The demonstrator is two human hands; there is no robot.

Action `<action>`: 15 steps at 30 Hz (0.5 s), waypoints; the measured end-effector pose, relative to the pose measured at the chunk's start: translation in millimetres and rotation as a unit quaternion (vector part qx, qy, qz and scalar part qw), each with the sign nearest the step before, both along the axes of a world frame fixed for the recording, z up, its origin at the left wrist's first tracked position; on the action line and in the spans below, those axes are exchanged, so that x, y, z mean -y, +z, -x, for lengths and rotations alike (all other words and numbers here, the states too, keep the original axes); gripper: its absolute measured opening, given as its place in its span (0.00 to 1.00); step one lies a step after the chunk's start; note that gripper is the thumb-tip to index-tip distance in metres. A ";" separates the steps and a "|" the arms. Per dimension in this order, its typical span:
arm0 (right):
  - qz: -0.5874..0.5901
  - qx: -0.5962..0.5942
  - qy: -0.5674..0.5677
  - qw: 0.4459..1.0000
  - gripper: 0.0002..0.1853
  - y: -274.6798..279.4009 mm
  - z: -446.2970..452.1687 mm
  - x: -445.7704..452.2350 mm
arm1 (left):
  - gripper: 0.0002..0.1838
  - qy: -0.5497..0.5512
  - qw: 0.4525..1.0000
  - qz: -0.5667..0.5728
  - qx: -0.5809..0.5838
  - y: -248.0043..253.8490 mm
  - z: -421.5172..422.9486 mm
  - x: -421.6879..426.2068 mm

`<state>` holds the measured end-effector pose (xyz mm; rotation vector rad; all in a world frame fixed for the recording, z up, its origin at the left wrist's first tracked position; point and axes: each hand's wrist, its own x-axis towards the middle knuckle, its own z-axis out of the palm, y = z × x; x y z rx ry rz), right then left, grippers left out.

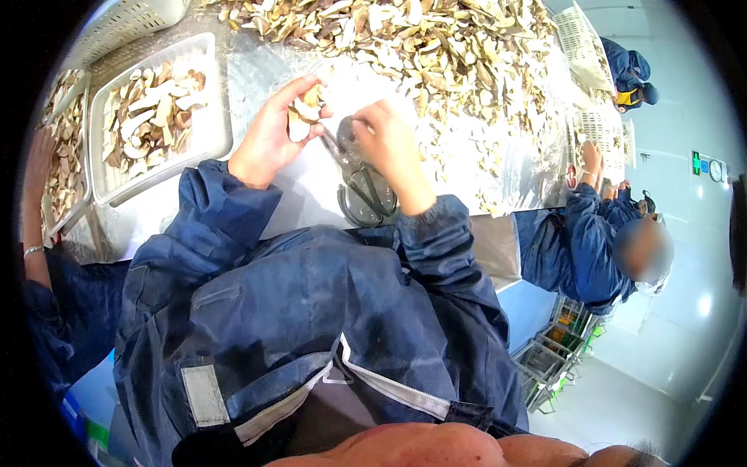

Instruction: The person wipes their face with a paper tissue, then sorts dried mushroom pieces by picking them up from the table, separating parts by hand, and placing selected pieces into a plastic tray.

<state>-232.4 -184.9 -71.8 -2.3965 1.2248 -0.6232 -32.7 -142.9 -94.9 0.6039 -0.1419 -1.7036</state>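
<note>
My left hand (268, 138) is closed around a few pale mushroom slices (304, 117), held between thumb and fingers above the white table (288, 194). To its right, my right hand (387, 148) hovers with fingers curled together. Whether anything sits in its fingertips is hidden by glare and shadow. A pair of scissors with black handles (364, 196) lies on the table between and below my hands, blades toward the left hand. Beyond them spreads a large heap of sliced mushrooms (436, 58), brown-edged and cream-coloured.
A white tray (222, 117) of larger mushroom slices stands left, with another filled tray (84, 175) beside it and a co-worker's arm (37, 226) there. White perforated baskets (583, 47) line the right side. Co-workers in blue (580, 249) stand at the right.
</note>
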 end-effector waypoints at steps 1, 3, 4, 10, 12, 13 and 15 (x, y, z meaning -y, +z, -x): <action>0.018 -0.027 -0.026 0.999 0.07 -0.1 11.8 5.7 | 0.13 -0.002 1.000 0.008 -0.005 -0.7 -0.5 0.0; 0.052 -0.080 -0.083 0.992 0.06 5.4 36.0 15.0 | 0.12 -0.012 1.000 0.020 -0.017 -2.1 0.0 0.1; 0.116 -0.074 -0.096 0.986 0.06 7.9 40.0 21.3 | 0.12 -0.019 0.999 0.027 -0.024 -1.7 0.5 0.4; 0.127 -0.065 -0.149 0.978 0.09 3.3 10.6 67.9 | 0.12 -0.033 0.999 0.031 0.022 -9.2 -2.2 3.9; 0.097 -0.104 -0.153 0.978 0.10 3.4 1.9 68.1 | 0.12 -0.021 0.999 0.031 0.038 -9.0 -5.0 5.0; 0.072 -0.096 -0.143 0.982 0.10 3.1 0.4 65.0 | 0.12 -0.019 0.998 0.035 0.038 -10.4 -6.3 5.9; 0.021 -0.081 -0.129 0.988 0.12 0.8 1.6 60.1 | 0.14 -0.012 0.999 0.028 0.042 -10.5 -4.9 6.1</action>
